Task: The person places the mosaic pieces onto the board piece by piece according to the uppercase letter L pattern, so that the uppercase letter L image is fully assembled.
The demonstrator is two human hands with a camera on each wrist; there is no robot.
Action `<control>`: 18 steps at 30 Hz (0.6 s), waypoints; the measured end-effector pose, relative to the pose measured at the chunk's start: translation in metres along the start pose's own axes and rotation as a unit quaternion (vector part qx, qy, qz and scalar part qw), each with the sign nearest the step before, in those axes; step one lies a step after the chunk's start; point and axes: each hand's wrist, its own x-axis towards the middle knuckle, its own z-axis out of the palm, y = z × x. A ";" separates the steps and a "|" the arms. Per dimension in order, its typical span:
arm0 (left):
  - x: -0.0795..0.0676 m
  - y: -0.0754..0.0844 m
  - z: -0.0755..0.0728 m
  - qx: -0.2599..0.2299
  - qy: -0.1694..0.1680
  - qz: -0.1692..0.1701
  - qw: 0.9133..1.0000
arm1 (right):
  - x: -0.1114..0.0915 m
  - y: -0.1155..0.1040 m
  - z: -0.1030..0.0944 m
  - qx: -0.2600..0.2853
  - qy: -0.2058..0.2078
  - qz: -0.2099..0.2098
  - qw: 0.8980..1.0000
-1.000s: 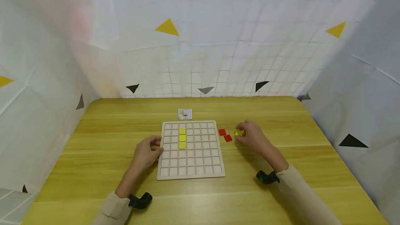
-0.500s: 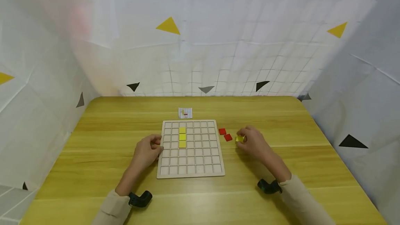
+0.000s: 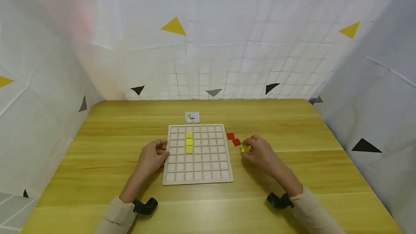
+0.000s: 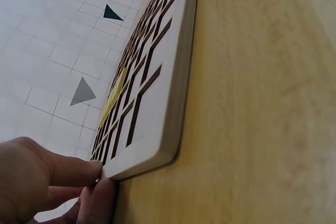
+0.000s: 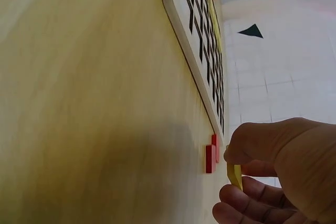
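A wooden grid board (image 3: 198,180) lies on the table, with three yellow square tiles (image 3: 189,142) in a column of its cells. My left hand (image 3: 152,157) holds the board's left edge; in the left wrist view its fingertips (image 4: 93,170) pinch the rim near a corner. Right of the board, my right hand (image 3: 261,154) pinches another yellow tile (image 3: 246,148) between thumb and fingers. The right wrist view shows that tile (image 5: 234,176) tilted on edge. Two red square tiles (image 3: 236,142) lie on the table between the board and my right hand.
Behind the board lies a small printed grid card (image 3: 192,117) with yellow and red marks. The wood-grain table (image 3: 208,208) is bounded at the back and sides by white sheets (image 3: 208,60) with printed triangles.
My right hand, pinching the yellow tile, has come nearer to me and then a little left toward the red tiles. The left hand has stayed at the board's edge.
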 end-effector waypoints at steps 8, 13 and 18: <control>0.002 0.000 0.000 -0.002 -0.002 0.001 1.000 | -0.004 -0.010 0.006 -0.010 0.003 -0.041 0.999; 0.002 0.000 0.000 -0.003 -0.005 0.004 1.000 | -0.007 -0.014 0.012 -0.012 0.000 -0.054 0.998; 0.001 -0.001 0.000 -0.003 -0.004 0.003 1.000 | -0.008 -0.021 0.019 -0.010 -0.013 -0.048 0.999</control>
